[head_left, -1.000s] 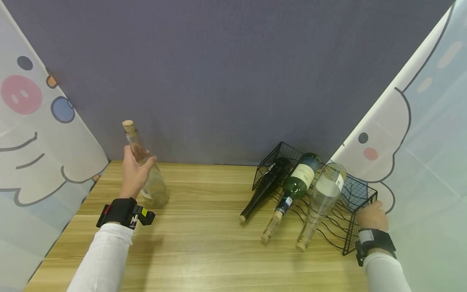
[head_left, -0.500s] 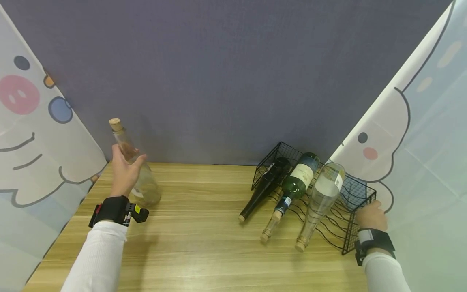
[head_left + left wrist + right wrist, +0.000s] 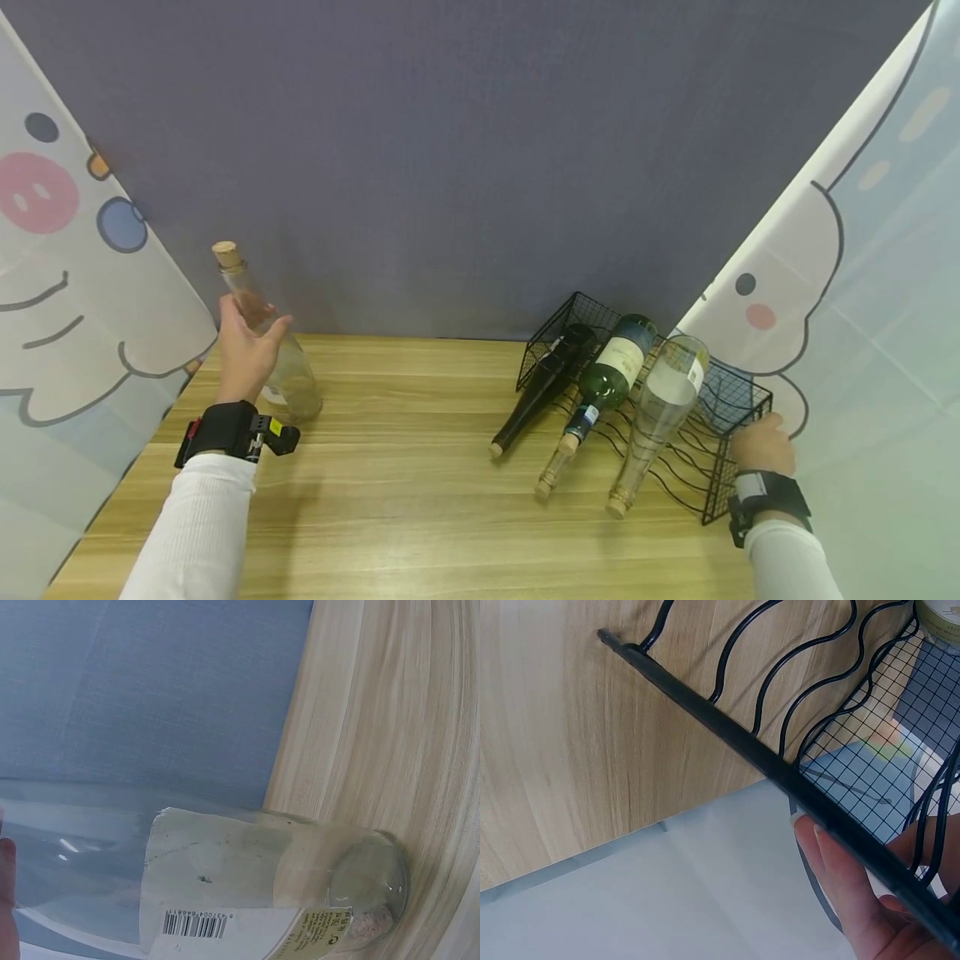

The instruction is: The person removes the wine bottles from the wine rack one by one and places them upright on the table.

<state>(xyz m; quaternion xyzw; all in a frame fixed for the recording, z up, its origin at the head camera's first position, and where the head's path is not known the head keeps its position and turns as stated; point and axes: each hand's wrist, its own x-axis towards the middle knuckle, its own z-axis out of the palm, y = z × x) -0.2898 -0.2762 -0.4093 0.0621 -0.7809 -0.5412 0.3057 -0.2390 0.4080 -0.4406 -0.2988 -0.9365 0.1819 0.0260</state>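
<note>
At the table's left, my left hand [image 3: 247,354] grips a corked clear glass bottle [image 3: 295,383] around its upper part. The bottle stands close to upright, base on or just over the wood. In the left wrist view the bottle [image 3: 217,859] shows a label with a barcode, and a fingertip lies at the left edge. On the far right, my right hand [image 3: 763,446] holds the end of a black wire wine rack [image 3: 718,487]. Its fingers [image 3: 840,874] and thumb wrap the rack's end frame in the right wrist view.
In the rack lie a dark bottle [image 3: 553,375], a green bottle [image 3: 624,358] with a cream label, and a large clear bottle [image 3: 663,400]. Another clear bottle's neck [image 3: 551,473] pokes out under the green one. A grey partition [image 3: 450,167] stands behind the wooden table [image 3: 405,500].
My left hand and the clear bottle have moved left, slowing over the last half second. The right hand stays at the rack's end, and the rack with its bottles keeps its place.
</note>
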